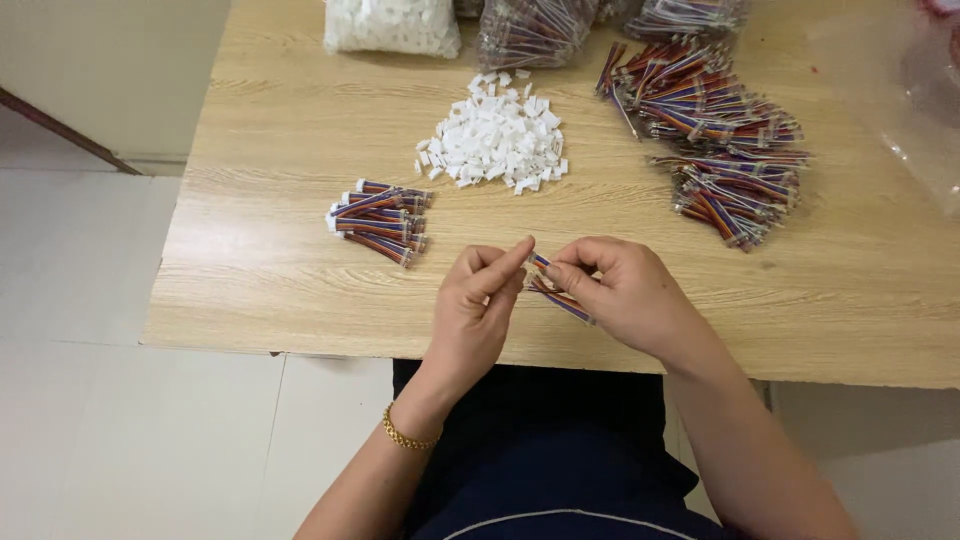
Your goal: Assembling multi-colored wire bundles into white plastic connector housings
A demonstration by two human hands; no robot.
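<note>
My right hand (pixel 625 292) pinches a short multicoloured ribbon cable (pixel 560 297) above the near edge of the wooden table (pixel 280 130). The fingertips of my left hand (pixel 478 300) meet the cable's upper end, where a small white piece seems to sit, though it is too small to be sure. A gold bracelet circles my left wrist. A heap of small white plastic connectors (pixel 497 140) lies in the middle of the table. To the left of my hands rests a small stack of cables (pixel 380 220).
A large pile of loose multicoloured cables (pixel 715 140) covers the right side. At the far edge stand a bag of white connectors (pixel 392 25) and clear bags of cables (pixel 535 30). Clear plastic lies at the far right. White floor tiles surround the table.
</note>
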